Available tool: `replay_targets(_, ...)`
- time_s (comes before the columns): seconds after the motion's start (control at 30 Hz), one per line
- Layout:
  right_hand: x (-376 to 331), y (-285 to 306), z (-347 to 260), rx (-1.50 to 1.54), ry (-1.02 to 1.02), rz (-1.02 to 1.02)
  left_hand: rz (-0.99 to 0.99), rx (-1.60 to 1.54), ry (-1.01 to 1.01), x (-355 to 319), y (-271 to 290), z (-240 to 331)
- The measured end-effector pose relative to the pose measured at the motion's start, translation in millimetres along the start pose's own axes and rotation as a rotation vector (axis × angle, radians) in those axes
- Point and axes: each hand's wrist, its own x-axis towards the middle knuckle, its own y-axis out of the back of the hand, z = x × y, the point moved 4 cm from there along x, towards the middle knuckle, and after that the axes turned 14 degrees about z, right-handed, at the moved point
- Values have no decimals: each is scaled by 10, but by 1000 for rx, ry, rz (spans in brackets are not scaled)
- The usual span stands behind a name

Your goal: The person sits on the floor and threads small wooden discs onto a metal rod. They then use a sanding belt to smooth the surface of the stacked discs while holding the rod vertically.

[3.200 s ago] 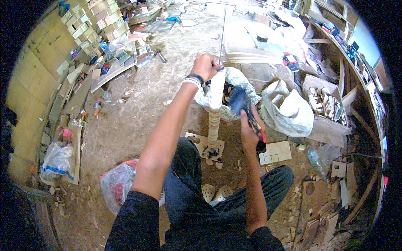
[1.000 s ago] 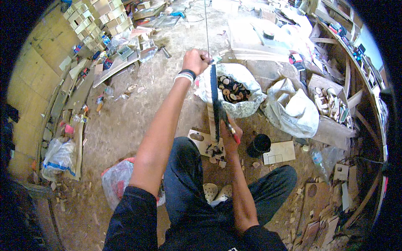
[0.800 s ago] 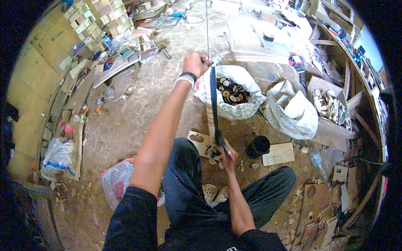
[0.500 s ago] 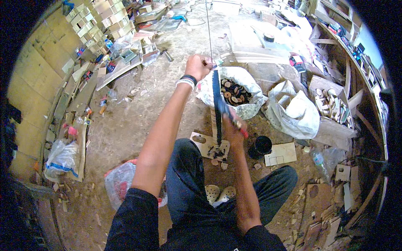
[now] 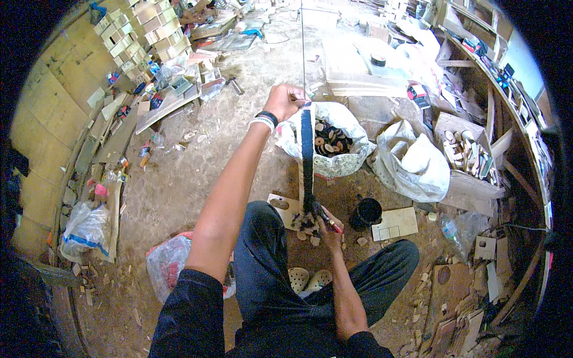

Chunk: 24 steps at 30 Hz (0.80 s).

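Note:
A tall stack of thin wooden pieces (image 5: 307, 158) stands upright, its facing side coated black and a bare wood strip along its left edge. A thin rod (image 5: 303, 56) rises from its top. My left hand (image 5: 285, 102) pinches the rod there. Low down, my right hand (image 5: 329, 231) is closed around a paintbrush (image 5: 336, 227) with a red handle end; its dark bristles touch the foot of the stack. Under the stack lies a paint-smeared board with a hole (image 5: 284, 207). A black paint pot (image 5: 366, 212) stands right of my right hand.
Behind the stack, a white sack (image 5: 349, 164) holds black-edged wooden discs (image 5: 328, 140). Right of it are another white sack (image 5: 412, 167) and a box of wood offcuts (image 5: 471, 155). A marked board (image 5: 396, 224) lies near the pot. Plastic bags (image 5: 170, 262) and scraps litter the floor.
My right hand and the brush have swept down the stack from mid-height to its foot. The left hand keeps its pinch at the top, and the view has shifted slightly.

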Motion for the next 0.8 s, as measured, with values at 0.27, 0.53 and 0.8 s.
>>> replay_targets(0.27,1610,-159,-1224,94,98,129,6,49,-81,-36,-68,199)
replay_targets(0.53,1775,-65,-1428,223,-44,141,51,80,-86,-41,-66,240)
replay_targets(0.8,2029,16,-1377,223,-114,-1,58,41,-90,-101,-108,276)
